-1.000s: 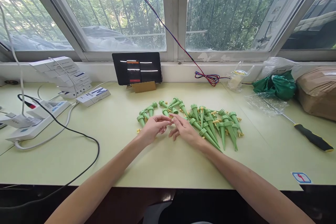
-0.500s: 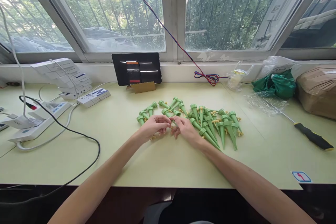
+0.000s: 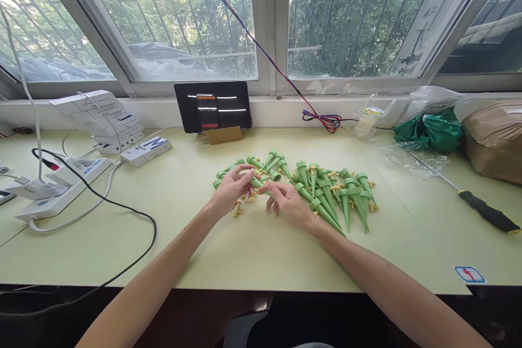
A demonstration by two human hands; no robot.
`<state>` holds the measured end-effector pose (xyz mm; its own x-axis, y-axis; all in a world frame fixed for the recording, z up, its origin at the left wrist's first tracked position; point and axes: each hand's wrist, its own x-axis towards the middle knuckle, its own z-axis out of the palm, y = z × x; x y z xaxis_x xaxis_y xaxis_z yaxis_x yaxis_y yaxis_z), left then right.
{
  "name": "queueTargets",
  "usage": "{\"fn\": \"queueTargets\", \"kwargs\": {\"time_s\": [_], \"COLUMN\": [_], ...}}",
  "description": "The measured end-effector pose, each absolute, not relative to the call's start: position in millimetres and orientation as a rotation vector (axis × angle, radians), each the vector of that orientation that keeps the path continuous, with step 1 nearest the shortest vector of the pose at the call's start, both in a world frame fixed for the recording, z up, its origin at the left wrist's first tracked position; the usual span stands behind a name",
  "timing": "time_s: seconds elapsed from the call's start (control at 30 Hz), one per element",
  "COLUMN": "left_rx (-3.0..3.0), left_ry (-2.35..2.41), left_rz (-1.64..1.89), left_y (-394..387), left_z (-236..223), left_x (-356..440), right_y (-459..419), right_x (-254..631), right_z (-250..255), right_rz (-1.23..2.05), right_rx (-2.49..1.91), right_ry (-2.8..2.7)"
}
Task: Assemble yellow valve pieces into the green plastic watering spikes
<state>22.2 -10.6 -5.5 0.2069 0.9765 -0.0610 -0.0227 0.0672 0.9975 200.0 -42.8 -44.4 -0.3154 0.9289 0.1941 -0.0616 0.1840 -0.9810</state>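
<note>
A green spike (image 3: 256, 182) is held near the centre of the frame, pinched by the right hand (image 3: 287, 202) with thumb and finger together; whether its upper-left end is gripped or merely touched by the curled left hand (image 3: 231, 189) cannot be told. The work appears well advanced: a pile of spikes (image 3: 326, 198), many with yellow fittings showing, is gathered on the desk (image 3: 220, 261) right of centre, while a smaller group (image 3: 271, 159) and loose yellow pieces (image 3: 237, 209) beyond and beneath the left hand are seemingly left to be handled. Compared with half a second ago, the left hand is lifted toward the upper left, the gap between the hands is widened, and more loose pieces are exposed.
</note>
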Motion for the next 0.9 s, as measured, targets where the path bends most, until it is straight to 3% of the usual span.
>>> {"fn": "queueTargets", "kwargs": {"time_s": [0.33,0.9], "left_rx": [1.236,1.184], "left_ry": [1.094,1.107], "left_rz": [1.289,1.147], "left_y": [-3.1,-4.3], "left_z": [-3.6,-6.1], "left_x": [15.5,14.5], "right_y": [-45.4,-43.7], "right_x": [206.9,202.9], "right_z": [-37.2,-49.8], "right_rz": [0.818,0.586], "right_rx": [-1.132,-1.06], "right_ry": [-1.691,-1.866]}}
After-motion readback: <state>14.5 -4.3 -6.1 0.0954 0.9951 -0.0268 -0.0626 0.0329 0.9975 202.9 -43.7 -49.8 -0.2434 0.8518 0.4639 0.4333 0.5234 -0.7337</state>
